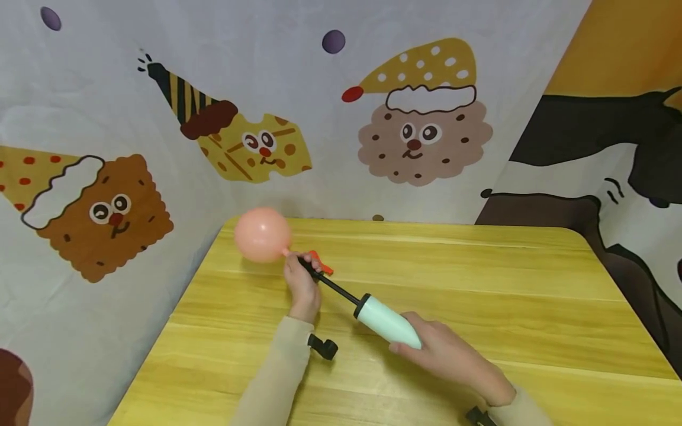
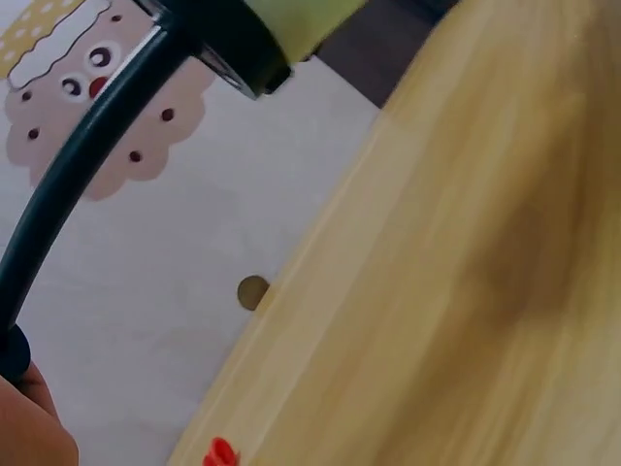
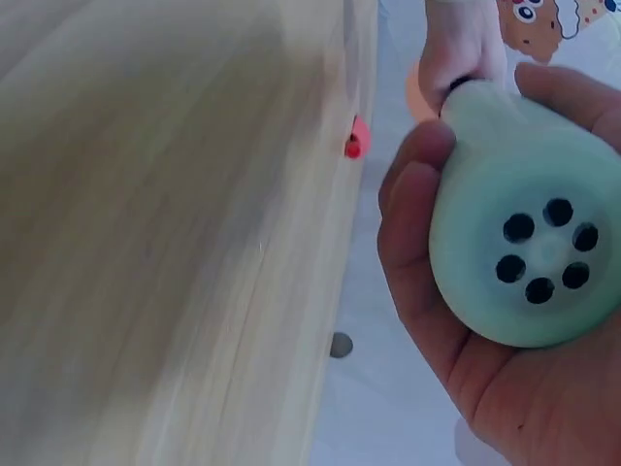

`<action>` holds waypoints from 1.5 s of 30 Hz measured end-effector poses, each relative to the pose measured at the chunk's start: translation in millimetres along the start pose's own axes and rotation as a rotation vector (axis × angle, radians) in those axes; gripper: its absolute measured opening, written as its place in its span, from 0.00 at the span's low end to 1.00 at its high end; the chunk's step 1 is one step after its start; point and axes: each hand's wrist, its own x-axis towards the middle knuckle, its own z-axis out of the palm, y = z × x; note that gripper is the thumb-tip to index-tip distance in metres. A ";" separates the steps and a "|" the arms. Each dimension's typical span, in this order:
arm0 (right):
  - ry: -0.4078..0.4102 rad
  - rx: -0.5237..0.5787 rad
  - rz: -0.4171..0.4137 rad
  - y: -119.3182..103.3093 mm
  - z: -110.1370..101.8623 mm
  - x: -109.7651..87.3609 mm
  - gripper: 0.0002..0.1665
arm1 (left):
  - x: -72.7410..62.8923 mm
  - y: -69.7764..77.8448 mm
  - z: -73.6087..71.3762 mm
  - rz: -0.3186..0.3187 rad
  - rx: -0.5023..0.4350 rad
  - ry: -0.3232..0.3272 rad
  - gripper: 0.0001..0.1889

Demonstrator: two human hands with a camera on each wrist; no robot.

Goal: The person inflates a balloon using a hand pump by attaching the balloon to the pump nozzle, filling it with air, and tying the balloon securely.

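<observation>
A round, inflated peach-pink balloon (image 1: 263, 235) is over the table's far left corner, its neck at the fingers of my left hand (image 1: 302, 284). That hand grips the black front end of a balloon pump (image 1: 388, 320) beside the balloon's neck; how the neck sits on the nozzle is hidden. My right hand (image 1: 450, 353) holds the pump's mint-green body from behind. In the right wrist view, fingers and thumb curl round the green body (image 3: 524, 175), whose rounded end has several dark holes. A thin black rod (image 1: 339, 289) joins the two hands' parts.
A small limp red balloon (image 1: 326, 270) lies on the wooden table (image 1: 479, 278) just beyond my left hand. Behind the table hangs a white cloth (image 1: 330, 148) printed with cartoon biscuits and cheese. A black wrist mount (image 1: 322, 347) sticks out from my left sleeve.
</observation>
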 end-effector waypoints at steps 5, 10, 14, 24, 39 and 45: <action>0.001 -0.040 -0.012 3.8 -4.6 0.0 0.37 | -5.2 -3.9 4.6 -0.004 -0.018 -0.004 0.18; 0.023 -0.070 -0.005 -2.9 0.1 8.1 0.39 | -16.4 -12.1 11.8 -0.036 -0.016 -0.019 0.16; 0.053 -0.069 0.029 -10.1 5.7 16.6 0.36 | -27.3 -20.0 16.7 -0.060 -0.002 -0.035 0.14; 0.072 -0.038 0.082 -15.7 11.3 28.3 0.38 | -44.6 -34.1 23.4 -0.099 0.059 -0.044 0.16; -0.001 0.014 0.001 7.2 -0.9 -3.2 0.37 | -7.8 -5.3 6.1 -0.032 0.000 -0.006 0.17; -0.009 -0.025 -0.001 6.8 -3.4 -6.4 0.36 | -5.7 -0.2 0.3 -0.042 -0.007 -0.025 0.16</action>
